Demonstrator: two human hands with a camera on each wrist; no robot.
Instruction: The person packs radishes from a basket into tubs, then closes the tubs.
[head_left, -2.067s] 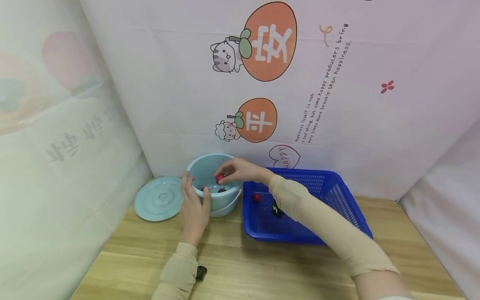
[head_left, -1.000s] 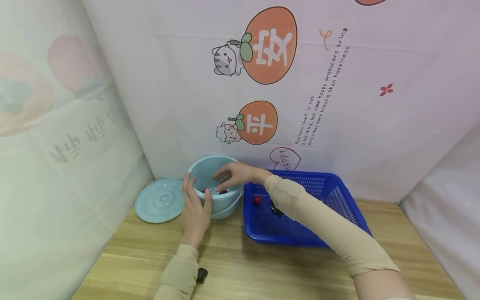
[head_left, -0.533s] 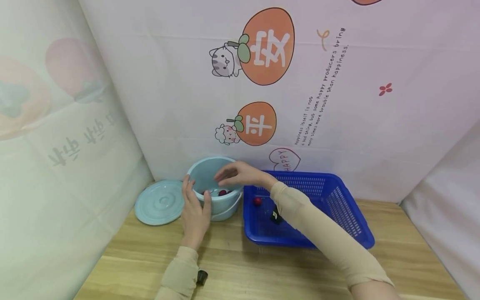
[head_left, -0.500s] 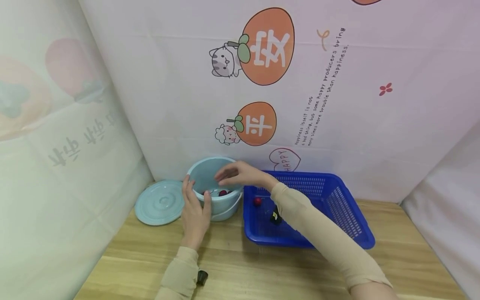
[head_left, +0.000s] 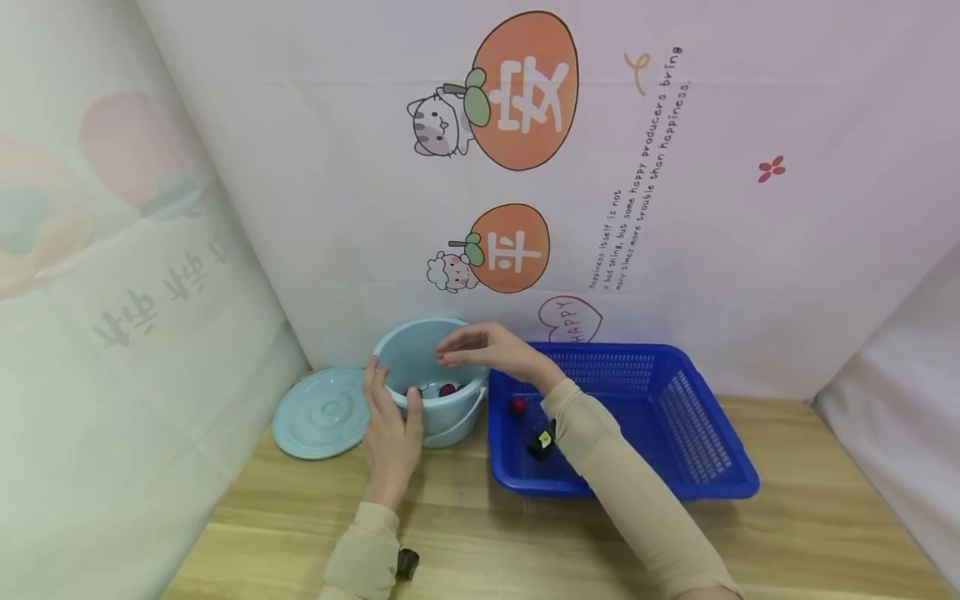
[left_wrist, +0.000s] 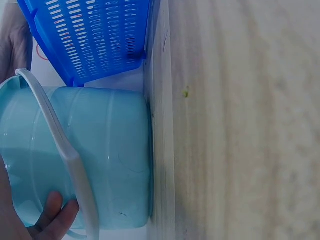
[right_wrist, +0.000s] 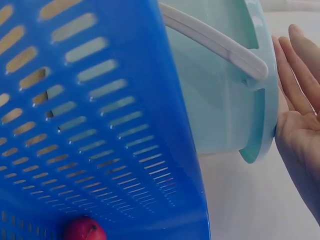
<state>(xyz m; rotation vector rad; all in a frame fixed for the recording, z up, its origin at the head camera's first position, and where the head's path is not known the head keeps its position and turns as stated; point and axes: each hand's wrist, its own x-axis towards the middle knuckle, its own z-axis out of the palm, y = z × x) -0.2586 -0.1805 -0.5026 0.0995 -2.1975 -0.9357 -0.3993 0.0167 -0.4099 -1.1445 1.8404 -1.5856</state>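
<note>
My left hand (head_left: 392, 442) holds the near left side of the light blue bucket (head_left: 448, 425), its fingers and thumb bent around the rim. In the left wrist view, its fingertips (left_wrist: 67, 217) lie on the bucket's wall beside the white handle (left_wrist: 75, 170). Over the bucket's right rim hovers my right hand (head_left: 495, 348), palm turned inward, fingers loose and holding nothing. Small dark red cherries (head_left: 447, 389) with thin stems lie on the bucket's bottom. One more red cherry (head_left: 518, 406) sits at the left end of the blue basket (head_left: 697, 425).
A round light blue lid (head_left: 318, 412) lies left of the bucket on the wooden table (head_left: 480, 542). The blue basket stands close at the bucket's right. Printed white cloth (head_left: 337, 208) hangs behind. Black devices show at the left wrist (head_left: 407, 563) and right wrist (head_left: 542, 442).
My right hand has let a red cherry go into the bucket, then risen and drawn slightly right with its fingers loosened. My left hand has stayed on the bucket.
</note>
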